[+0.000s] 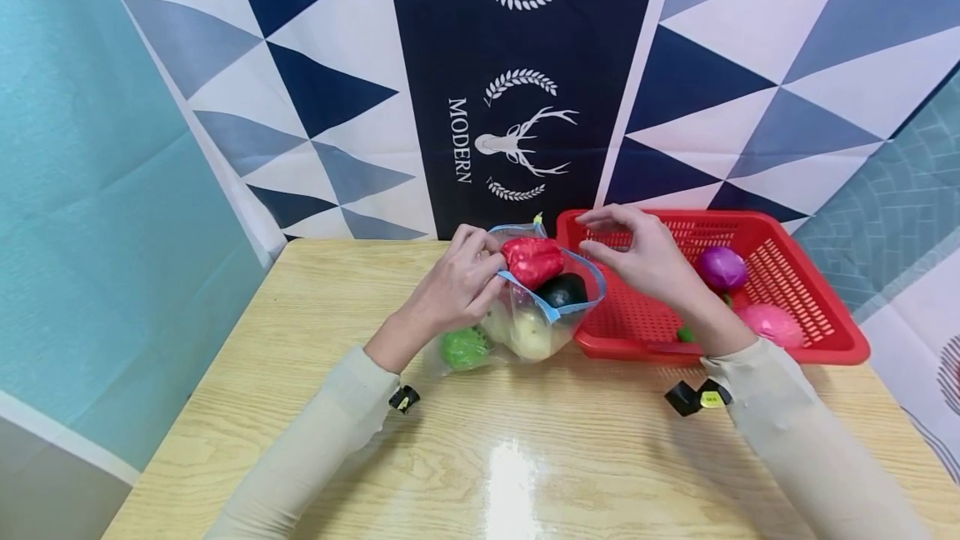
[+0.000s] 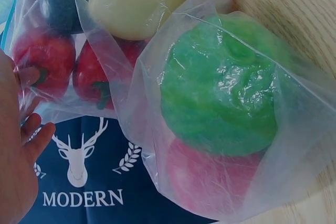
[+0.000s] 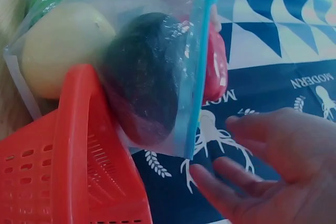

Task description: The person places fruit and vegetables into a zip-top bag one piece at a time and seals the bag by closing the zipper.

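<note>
A clear zip-top bag with a blue-edged mouth lies on the table, filled with toy-like produce. My left hand grips its rim on the left side. At the opening sits a red bell pepper, with a dark, smooth oval piece beside it. Lower in the bag are a pale yellow round piece and a green, cabbage-like ball. The left wrist view also shows a second red pepper and a pink piece. Holding nothing, my right hand hovers right of the bag mouth, thumb and fingers spread.
A red perforated basket stands right of the bag, its left end close against it. Inside lie a purple round piece, a pink one and something green, partly behind my right forearm. A patterned cloth hangs behind the table.
</note>
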`<state>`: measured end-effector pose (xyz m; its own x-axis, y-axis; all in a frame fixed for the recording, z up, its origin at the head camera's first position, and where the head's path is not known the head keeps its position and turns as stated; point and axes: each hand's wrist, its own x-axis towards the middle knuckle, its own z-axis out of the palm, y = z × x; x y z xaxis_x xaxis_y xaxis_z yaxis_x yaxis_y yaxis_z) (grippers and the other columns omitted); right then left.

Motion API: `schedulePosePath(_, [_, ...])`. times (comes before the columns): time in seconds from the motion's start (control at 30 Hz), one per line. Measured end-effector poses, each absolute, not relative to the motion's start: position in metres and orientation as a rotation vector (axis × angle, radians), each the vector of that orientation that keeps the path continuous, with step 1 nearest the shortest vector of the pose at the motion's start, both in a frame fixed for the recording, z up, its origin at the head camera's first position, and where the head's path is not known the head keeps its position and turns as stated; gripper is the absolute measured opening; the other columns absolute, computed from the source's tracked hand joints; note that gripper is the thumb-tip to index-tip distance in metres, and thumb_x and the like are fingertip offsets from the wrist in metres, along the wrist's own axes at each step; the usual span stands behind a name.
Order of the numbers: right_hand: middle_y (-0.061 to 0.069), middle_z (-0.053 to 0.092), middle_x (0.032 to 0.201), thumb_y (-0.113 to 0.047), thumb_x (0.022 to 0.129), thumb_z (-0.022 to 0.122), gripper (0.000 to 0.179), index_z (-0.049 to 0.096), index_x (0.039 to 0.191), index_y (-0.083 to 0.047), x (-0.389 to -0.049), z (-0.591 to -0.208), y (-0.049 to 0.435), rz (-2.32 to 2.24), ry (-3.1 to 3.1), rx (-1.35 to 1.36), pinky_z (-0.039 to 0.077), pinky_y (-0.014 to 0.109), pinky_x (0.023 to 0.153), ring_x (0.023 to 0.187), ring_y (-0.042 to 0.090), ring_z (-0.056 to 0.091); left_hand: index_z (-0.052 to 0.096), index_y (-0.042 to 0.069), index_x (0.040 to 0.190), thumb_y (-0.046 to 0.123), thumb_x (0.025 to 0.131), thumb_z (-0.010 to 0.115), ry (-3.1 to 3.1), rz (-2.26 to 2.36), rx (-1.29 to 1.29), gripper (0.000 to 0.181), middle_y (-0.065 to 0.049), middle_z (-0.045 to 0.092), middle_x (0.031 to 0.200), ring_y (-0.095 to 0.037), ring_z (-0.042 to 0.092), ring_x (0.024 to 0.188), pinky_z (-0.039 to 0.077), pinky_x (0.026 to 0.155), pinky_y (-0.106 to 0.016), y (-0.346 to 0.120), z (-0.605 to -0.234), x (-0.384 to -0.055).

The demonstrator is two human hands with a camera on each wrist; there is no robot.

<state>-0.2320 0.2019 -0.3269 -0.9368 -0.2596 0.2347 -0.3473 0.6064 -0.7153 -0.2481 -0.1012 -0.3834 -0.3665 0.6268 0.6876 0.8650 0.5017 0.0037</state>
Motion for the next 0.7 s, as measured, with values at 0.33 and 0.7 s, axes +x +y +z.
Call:
schedulePosePath(0.33, [0.028,0.079,0.122,-0.007,0.101,0.08,0.043,0.072,0.142,0.004,-0.23,-0.335,0.203,1.203,-3.007,0.535,0.063,0.025,0.071,0.087,0.021,0.074,0.064,0.007,0.084,0.009,0.101,0.055,-2.116,-0.487,-1.215,0.02,-0.017,0.068,0.105,-0.034,0.06,0.11,0.05,0.108,-0.05,-0.102,-0.383,-0.247])
schedulePosePath(0.7, [0.026,0.081,0.11,0.003,0.102,0.072,0.037,0.075,0.139,0.007,-0.23,-0.33,0.196,1.257,-2.97,0.448,0.062,0.023,0.074,0.088,0.022,0.073,0.066,0.006,0.088,0.011,0.101,0.056,-2.105,-0.529,-1.302,0.017,-0.016,0.066,0.108,-0.035,0.058,0.111,0.05,0.107,-0.051,-0.114,-0.375,-0.247])
